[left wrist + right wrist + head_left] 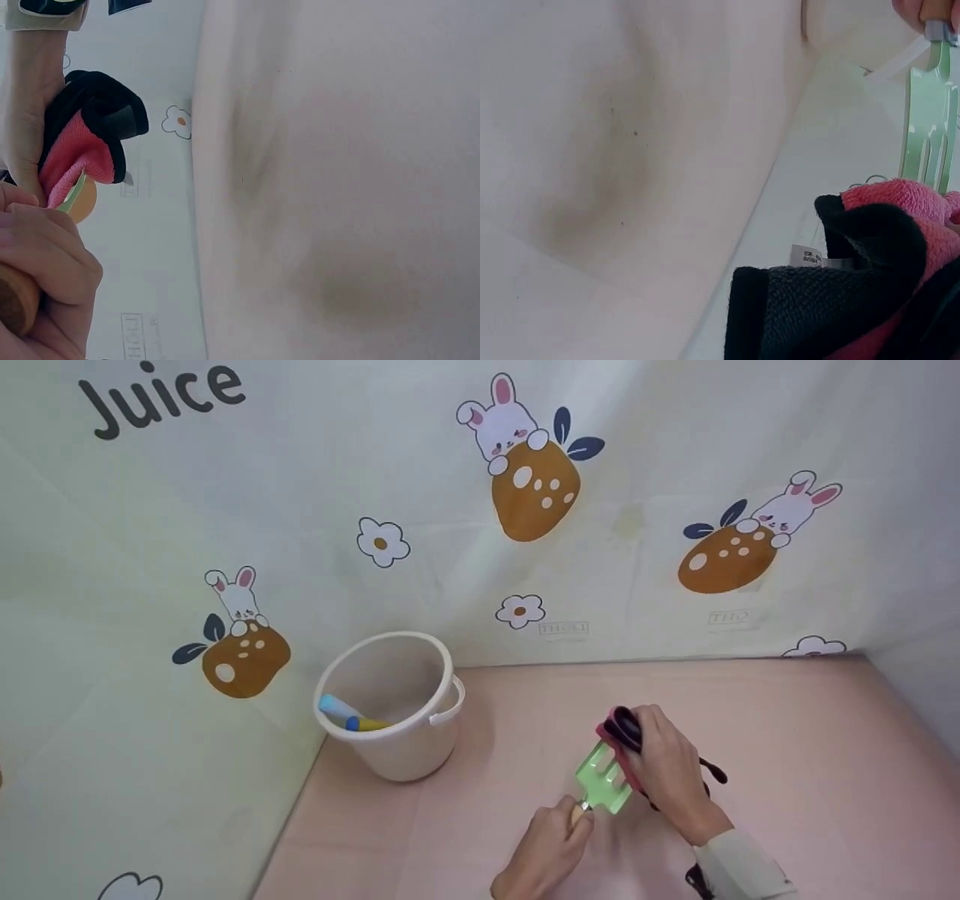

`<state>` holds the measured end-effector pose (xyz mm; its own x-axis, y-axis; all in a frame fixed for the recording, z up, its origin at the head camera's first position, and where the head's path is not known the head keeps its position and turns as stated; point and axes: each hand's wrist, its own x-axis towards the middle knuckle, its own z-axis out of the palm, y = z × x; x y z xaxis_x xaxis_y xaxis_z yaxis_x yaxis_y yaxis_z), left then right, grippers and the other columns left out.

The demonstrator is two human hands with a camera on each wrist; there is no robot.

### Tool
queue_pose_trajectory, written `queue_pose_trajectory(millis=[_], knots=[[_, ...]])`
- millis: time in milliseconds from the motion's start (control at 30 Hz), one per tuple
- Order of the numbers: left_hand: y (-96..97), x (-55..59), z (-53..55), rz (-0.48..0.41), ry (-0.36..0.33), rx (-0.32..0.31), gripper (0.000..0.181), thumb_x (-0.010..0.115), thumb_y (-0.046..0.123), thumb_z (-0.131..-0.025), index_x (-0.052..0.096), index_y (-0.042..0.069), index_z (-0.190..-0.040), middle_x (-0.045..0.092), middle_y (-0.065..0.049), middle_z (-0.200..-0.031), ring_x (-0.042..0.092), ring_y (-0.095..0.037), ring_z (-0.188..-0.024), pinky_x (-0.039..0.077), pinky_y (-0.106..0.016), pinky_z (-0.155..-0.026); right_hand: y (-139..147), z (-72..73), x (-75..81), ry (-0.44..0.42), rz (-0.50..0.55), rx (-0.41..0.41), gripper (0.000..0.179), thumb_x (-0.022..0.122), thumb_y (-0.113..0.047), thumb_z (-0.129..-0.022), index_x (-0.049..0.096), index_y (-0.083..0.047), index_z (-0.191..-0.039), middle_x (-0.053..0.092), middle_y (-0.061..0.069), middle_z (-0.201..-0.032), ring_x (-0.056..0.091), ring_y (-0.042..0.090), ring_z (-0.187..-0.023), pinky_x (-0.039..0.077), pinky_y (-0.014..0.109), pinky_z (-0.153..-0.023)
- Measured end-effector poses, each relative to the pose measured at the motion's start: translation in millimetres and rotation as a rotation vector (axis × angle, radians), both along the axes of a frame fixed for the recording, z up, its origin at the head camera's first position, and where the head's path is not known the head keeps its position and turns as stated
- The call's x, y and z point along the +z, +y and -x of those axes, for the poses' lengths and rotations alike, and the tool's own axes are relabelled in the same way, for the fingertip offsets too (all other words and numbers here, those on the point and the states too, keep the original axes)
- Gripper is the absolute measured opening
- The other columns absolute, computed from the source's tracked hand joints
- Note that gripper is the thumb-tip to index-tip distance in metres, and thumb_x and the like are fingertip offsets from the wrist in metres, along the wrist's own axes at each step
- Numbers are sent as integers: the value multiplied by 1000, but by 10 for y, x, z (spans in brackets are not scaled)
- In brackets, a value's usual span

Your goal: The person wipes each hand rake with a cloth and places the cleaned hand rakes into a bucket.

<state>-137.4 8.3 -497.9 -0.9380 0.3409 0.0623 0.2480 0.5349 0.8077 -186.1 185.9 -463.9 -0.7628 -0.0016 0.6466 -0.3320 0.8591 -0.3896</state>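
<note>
My left hand (544, 844) grips the wooden handle (16, 300) of a small green garden hand fork (600, 789), which is raised above the table with its tines pointing up and away. A pink and black towelling cloth (71, 154) is bunched in my right hand (667, 765), which holds it against the tine end of the fork. In the right wrist view the cloth (817, 311) covers the tine tips, while the green blade and the metal collar show above it. My right fingers are mostly hidden by the cloth there.
To the left stands a white bucket (412, 754) with its handle folded down. Inside lean a light blue stick-like piece (337, 706) and a blue and yellow one (367, 724). A printed curtain (442, 465) hangs behind the pinkish tabletop (360, 840).
</note>
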Motion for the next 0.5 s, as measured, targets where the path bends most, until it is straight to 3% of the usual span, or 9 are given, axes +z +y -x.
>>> queue_pose_trajectory(millis=[133,200,333,500], knots=[[-38,38,-40,-71,-87,-20,25,46,27,-95,42,17,-72,33,13,-52,27,1,-42,21,-14,-39,115,35,70,-13,74,-26,28,73,-7,-79,54,1,-98,57,11,-86,58,23,-69,50,41,-60],[-63,78,-56,-116,-122,-25,25,46,27,-95,43,17,-73,34,12,-52,27,0,-42,21,-14,-38,191,48,101,-59,136,-49,28,71,-9,-80,54,2,-99,57,13,-86,57,25,-70,49,42,-61],[-93,153,-36,-154,-124,-21,24,45,26,-96,44,16,-74,35,11,-53,28,-1,-43,22,-14,-39,310,52,117,-273,275,-74,29,68,-14,-84,52,2,-101,57,15,-87,56,27,-77,47,39,-67],[-99,189,6,-173,-99,-19,23,46,23,-96,43,14,-74,35,11,-55,29,0,-46,23,-14,-42,352,24,58,-562,503,-11,41,63,-25,-87,49,2,-115,59,21,-102,57,26,-88,45,32,-72]])
